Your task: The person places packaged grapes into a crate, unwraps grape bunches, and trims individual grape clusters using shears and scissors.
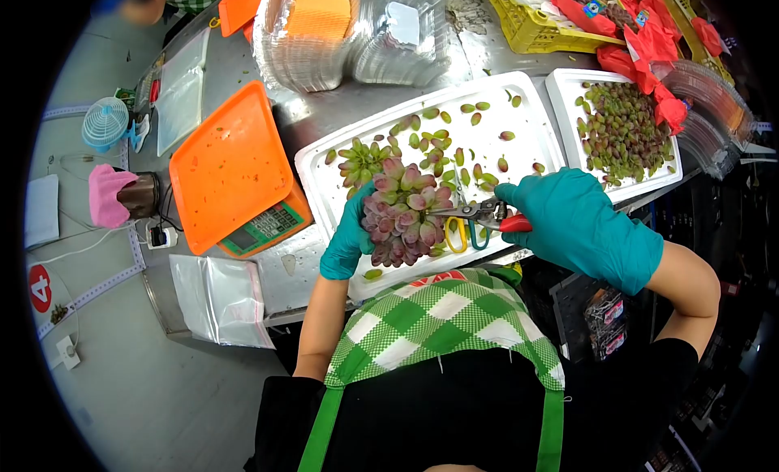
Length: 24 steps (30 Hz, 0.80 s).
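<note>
Over the white foam tray (531,99), my left hand (347,243), in a teal glove, is closed around a bunch of pinkish-purple grapes (406,208). From the right, my gloved right hand (572,220) grips red-handled pruning shears (513,223), their blades pointing left at the bunch's edge. Whether the blades touch a stem is not clear. Scissors with yellow and teal handles (458,234) lie in the tray just below the shears. Behind the held bunch rests a smaller greenish bunch (363,162), and loose green-red grapes (436,157) are scattered across the tray.
An orange scale (231,168) stands left, with plastic bags (215,293) in front. Clear clamshell boxes (304,42) are stacked at the back. To the right, a white foam box (560,86) holds many loose grapes; yellow crates (527,34) stand behind. Another person's blurred hand (139,9) shows top left.
</note>
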Motion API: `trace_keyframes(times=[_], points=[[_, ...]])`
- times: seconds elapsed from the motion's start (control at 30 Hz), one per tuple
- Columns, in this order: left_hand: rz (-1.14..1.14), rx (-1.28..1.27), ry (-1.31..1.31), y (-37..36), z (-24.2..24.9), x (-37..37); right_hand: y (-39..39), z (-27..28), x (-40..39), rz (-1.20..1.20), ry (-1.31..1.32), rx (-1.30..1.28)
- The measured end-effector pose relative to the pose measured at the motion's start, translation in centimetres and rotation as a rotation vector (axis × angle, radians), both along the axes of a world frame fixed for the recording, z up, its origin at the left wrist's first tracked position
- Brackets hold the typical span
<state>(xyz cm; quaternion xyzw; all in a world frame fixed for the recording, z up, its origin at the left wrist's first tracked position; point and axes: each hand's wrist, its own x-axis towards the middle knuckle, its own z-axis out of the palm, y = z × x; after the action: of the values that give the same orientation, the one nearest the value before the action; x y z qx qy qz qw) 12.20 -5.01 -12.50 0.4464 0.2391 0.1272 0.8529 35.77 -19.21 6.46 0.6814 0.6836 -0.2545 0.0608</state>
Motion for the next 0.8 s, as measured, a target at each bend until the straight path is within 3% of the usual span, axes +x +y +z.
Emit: trace_keyframes(times=[0.17, 0.57, 0.77, 0.8], points=[[-0.011, 0.009, 0.002, -0.3, 0.1, 0.3, -0.4, -0.2, 0.2, 0.019, -0.021, 0.096], [0.039, -0.012, -0.076, -0.8, 0.4, 0.5, -0.1, 0.0, 0.2, -0.02, -0.019, -0.034], [0.019, -0.019, -0.122, -0.7, 0.8, 0.9, -0.7, -0.6, 0.9, -0.142, -0.131, 0.302], [0.021, -0.025, -0.118, -0.8, 0.9, 0.9, -0.2, 0.1, 0.8, -0.174, -0.139, 0.173]])
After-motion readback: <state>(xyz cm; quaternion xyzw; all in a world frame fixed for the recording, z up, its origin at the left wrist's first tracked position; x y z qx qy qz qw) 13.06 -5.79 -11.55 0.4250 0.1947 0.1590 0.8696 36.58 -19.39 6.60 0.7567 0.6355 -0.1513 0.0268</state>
